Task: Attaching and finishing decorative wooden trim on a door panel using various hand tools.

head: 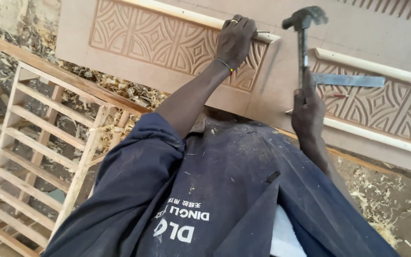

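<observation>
My left hand (235, 40) presses on the end of a pale wooden moulding strip (186, 15) and pinches a thin nail (263, 32) against it. The strip lies along the top edge of a carved geometric panel (153, 38) on a flat brown board (281, 81). My right hand (308, 112) grips the handle of a steel claw hammer (304, 21). The hammer is raised, with its head up and to the right of the nail, apart from it.
A flat metal ruler (353, 80) and a small red pencil (338, 95) lie on a second carved panel (396, 107) at the right. A slatted wooden frame (34, 157) leans at the left. Wood shavings (120, 88) cover the floor around the board.
</observation>
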